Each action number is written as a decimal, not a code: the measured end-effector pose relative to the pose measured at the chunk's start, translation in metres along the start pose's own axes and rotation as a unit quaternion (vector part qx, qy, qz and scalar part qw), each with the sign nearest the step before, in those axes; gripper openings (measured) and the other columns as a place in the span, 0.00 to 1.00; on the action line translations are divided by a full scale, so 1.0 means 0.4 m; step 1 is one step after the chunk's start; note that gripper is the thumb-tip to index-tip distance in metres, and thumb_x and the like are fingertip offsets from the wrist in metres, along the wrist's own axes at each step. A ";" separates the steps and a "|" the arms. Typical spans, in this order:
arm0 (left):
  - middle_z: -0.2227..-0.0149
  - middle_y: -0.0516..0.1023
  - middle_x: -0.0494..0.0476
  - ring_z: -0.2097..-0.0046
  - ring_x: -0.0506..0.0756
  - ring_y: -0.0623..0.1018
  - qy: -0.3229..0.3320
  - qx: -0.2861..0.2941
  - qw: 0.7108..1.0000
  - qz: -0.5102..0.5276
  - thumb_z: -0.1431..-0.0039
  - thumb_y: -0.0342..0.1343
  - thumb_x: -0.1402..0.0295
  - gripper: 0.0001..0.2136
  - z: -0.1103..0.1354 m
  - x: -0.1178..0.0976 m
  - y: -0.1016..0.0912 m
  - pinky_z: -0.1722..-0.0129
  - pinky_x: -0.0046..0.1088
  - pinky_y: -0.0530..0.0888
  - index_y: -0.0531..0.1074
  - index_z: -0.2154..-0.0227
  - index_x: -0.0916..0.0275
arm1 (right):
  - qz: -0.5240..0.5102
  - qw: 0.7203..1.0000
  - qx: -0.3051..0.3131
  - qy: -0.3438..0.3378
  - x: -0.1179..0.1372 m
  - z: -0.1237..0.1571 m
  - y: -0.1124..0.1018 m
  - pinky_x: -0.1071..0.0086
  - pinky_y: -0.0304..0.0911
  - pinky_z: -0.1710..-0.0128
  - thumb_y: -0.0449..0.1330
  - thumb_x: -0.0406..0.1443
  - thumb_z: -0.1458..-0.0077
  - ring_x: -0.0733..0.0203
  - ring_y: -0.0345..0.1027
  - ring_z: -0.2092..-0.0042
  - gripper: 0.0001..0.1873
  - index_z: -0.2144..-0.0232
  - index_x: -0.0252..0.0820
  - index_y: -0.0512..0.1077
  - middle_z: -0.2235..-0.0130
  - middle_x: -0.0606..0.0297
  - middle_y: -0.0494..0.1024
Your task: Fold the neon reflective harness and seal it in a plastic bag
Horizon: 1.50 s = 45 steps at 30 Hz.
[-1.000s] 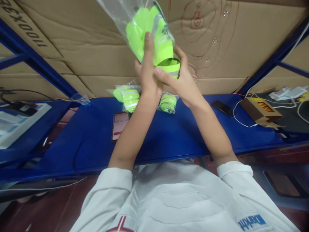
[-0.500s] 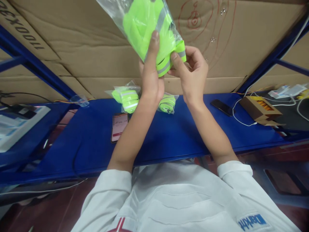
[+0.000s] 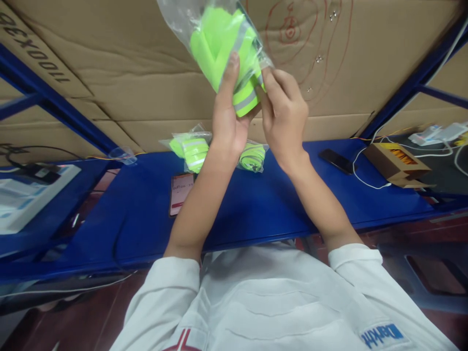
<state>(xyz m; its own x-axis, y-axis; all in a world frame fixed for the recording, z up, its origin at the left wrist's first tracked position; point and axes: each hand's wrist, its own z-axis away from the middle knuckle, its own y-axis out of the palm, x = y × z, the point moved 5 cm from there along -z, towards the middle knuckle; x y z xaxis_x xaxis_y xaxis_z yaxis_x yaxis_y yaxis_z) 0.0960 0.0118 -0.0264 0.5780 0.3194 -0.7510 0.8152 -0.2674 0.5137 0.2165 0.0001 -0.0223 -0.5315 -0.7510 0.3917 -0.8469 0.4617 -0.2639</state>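
A clear plastic bag (image 3: 179, 22) holds a folded neon-yellow reflective strap (image 3: 214, 48) with grey stripes, raised in front of the cardboard. My left hand (image 3: 230, 107) grips it from below, thumb across the front and fingers behind. At the bag's lower right, my right hand (image 3: 283, 105) has its fingers bent around the strap's edge, with the fingertips partly hidden. On the table below lie two more bagged neon straps: one bundle (image 3: 195, 152) left of my left forearm, and a coiled one (image 3: 253, 157) between my forearms.
The blue table (image 3: 256, 204) carries a lit phone (image 3: 181, 195) on the left and a dark phone (image 3: 337, 161) on the right. Beyond it are a small cardboard box (image 3: 398, 163) and a white cable (image 3: 365, 179). A clear plastic cup (image 3: 124, 155) stands at the back left.
My right hand has moved slightly left and up against the bag. The strap end that stuck out between its fingers now lies closer to the bundle, partly covered by the hand.
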 end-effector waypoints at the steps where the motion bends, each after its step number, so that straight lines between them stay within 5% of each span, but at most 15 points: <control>1: 0.34 0.80 0.29 0.18 0.58 0.61 0.000 -0.006 1.000 -0.012 0.30 0.61 0.48 0.18 0.000 -0.001 -0.001 0.21 0.46 0.69 0.79 0.40 0.28 | 0.032 0.999 0.014 0.003 0.005 0.000 0.005 0.48 0.66 0.24 0.49 0.48 0.22 0.44 0.68 0.29 0.21 0.39 0.67 0.78 0.34 0.65 0.76; 5: 0.35 0.82 0.48 0.23 0.64 0.71 0.040 -0.021 0.998 -0.033 0.29 0.63 0.53 0.16 0.006 0.005 0.022 0.29 0.44 0.77 0.81 0.44 0.52 | 0.152 0.988 0.026 0.022 0.031 -0.008 -0.007 0.59 0.69 0.29 0.47 0.39 0.19 0.48 0.72 0.34 0.23 0.36 0.52 0.78 0.37 0.52 0.74; 8: 0.39 0.84 0.49 0.29 0.62 0.77 0.032 0.010 0.999 -0.001 0.26 0.62 0.59 0.08 -0.007 0.031 0.039 0.38 0.37 0.83 0.82 0.51 0.52 | 0.175 0.984 -0.015 0.019 0.050 -0.013 -0.035 0.65 0.73 0.34 0.46 0.35 0.18 0.50 0.74 0.36 0.24 0.37 0.42 0.80 0.39 0.48 0.75; 12: 0.37 0.83 0.47 0.25 0.62 0.73 0.048 0.039 0.998 -0.018 0.19 0.53 0.55 0.12 -0.046 0.032 0.023 0.37 0.37 0.82 0.80 0.49 0.51 | 0.145 0.984 0.100 0.023 0.065 -0.007 -0.013 0.60 0.74 0.33 0.59 0.48 0.21 0.48 0.67 0.26 0.27 0.25 0.67 0.66 0.26 0.66 0.68; 15: 0.39 0.82 0.53 0.23 0.62 0.70 0.052 0.036 0.998 -0.031 0.14 0.37 0.55 0.22 -0.056 0.019 0.021 0.34 0.37 0.81 0.77 0.49 0.56 | 0.126 0.979 0.154 0.038 0.069 0.003 0.003 0.57 0.73 0.31 0.59 0.50 0.21 0.51 0.70 0.29 0.25 0.27 0.66 0.64 0.30 0.67 0.73; 18: 0.45 0.82 0.57 0.26 0.61 0.75 0.012 0.047 0.999 -0.021 0.14 0.34 0.59 0.22 -0.039 0.032 0.061 0.37 0.34 0.83 0.74 0.52 0.59 | 0.176 0.980 0.083 0.049 0.058 -0.001 -0.016 0.50 0.72 0.33 0.59 0.43 0.21 0.47 0.76 0.42 0.10 0.42 0.55 0.70 0.46 0.61 0.81; 22: 0.44 0.84 0.59 0.34 0.60 0.82 -0.051 0.096 0.994 -0.033 0.13 0.33 0.63 0.21 -0.018 0.063 0.104 0.43 0.34 0.83 0.71 0.40 0.60 | 0.283 0.958 -0.019 0.051 0.044 -0.015 -0.058 0.45 0.71 0.40 0.63 0.38 0.27 0.41 0.74 0.49 0.05 0.53 0.49 0.70 0.55 0.56 0.79; 26: 0.57 0.86 0.56 0.43 0.60 0.85 -0.123 0.093 0.988 -0.031 0.15 0.39 0.47 0.23 -0.050 0.063 0.041 0.46 0.38 0.83 0.75 0.38 0.53 | 0.199 0.975 0.095 -0.005 0.052 -0.033 -0.055 0.50 0.68 0.32 0.53 0.41 0.20 0.43 0.68 0.31 0.14 0.39 0.48 0.72 0.33 0.53 0.75; 29: 0.61 0.84 0.56 0.47 0.61 0.86 -0.136 0.054 0.989 -0.033 0.19 0.50 0.45 0.20 -0.075 0.057 -0.021 0.47 0.38 0.83 0.79 0.50 0.53 | 0.144 0.968 0.207 -0.003 0.050 -0.030 -0.036 0.53 0.65 0.26 0.48 0.39 0.19 0.47 0.61 0.23 0.24 0.28 0.60 0.67 0.22 0.69 0.65; 31: 0.60 0.85 0.58 0.47 0.62 0.87 -0.140 0.066 0.985 -0.075 0.20 0.55 0.45 0.19 -0.074 0.069 -0.028 0.49 0.38 0.83 0.79 0.55 0.54 | 0.175 0.951 0.254 0.032 0.030 -0.023 -0.022 0.48 0.68 0.28 0.50 0.38 0.21 0.41 0.68 0.29 0.26 0.28 0.66 0.68 0.23 0.73 0.65; 35: 0.54 0.85 0.61 0.45 0.64 0.86 -0.129 0.113 0.971 -0.166 0.16 0.51 0.51 0.20 -0.043 0.102 0.001 0.54 0.37 0.83 0.78 0.59 0.60 | 0.245 0.932 0.258 0.067 -0.021 -0.022 -0.016 0.35 0.73 0.37 0.52 0.32 0.26 0.31 0.78 0.40 0.26 0.33 0.52 0.76 0.25 0.54 0.66; 40: 0.61 0.83 0.60 0.51 0.65 0.89 -0.163 0.143 0.941 -0.258 0.19 0.53 0.43 0.26 -0.027 0.092 -0.020 0.54 0.37 0.82 0.79 0.61 0.62 | 0.119 0.942 0.314 -0.011 -0.048 -0.038 -0.040 0.53 0.72 0.32 0.53 0.28 0.27 0.44 0.76 0.35 0.23 0.38 0.45 0.78 0.38 0.54 0.81; 45: 0.65 0.85 0.61 0.63 0.59 0.87 -0.156 0.166 0.886 -0.405 0.21 0.52 0.38 0.32 -0.027 0.037 -0.053 0.61 0.33 0.77 0.80 0.66 0.64 | 0.020 0.940 0.338 0.042 -0.090 -0.043 -0.062 0.57 0.80 0.47 0.71 0.43 0.32 0.48 0.83 0.52 0.24 0.36 0.49 0.78 0.45 0.60 0.86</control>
<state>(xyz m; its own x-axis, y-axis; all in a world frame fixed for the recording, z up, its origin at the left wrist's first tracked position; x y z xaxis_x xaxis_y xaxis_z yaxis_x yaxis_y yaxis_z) 0.0878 0.0320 -0.0439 -0.2710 0.2757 -0.9223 0.8724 -0.3345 -0.3563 0.2565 0.0238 -0.0144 -0.5868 -0.6862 0.4300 -0.6367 0.0628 -0.7685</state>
